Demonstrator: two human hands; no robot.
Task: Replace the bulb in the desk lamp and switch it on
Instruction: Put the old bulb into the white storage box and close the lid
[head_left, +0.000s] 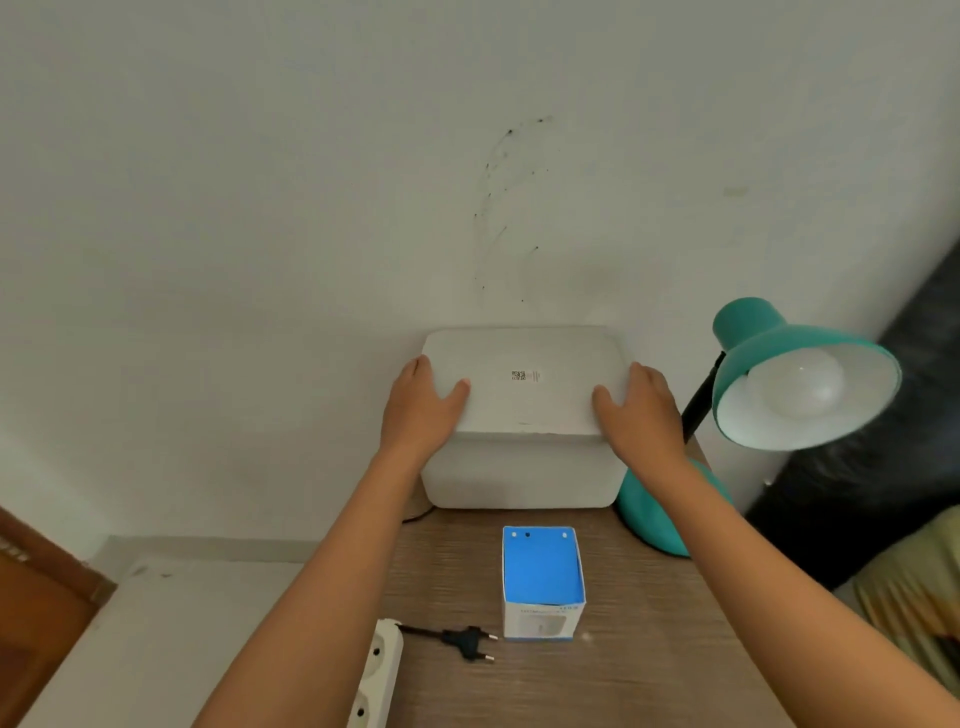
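A teal desk lamp (769, 364) stands at the right of the wooden table, its shade tilted toward me with a white bulb (797, 387) screwed inside. Its teal base (649, 519) sits partly behind my right forearm. A blue and white bulb box (543, 582) stands upright in the middle of the table. The lamp's black plug (470, 642) lies unplugged beside a white power strip (376, 670). My left hand (421, 410) and my right hand (641, 410) grip the two ends of a white lid (524, 384), which is tilted up over a white storage box (519, 475).
The storage box stands against a white wall at the table's (649, 649) far edge. A dark sofa or cushion (883, 467) is to the right, with olive fabric (914, 587) below it. A brown wooden door (41, 597) is at the lower left, beside a white floor.
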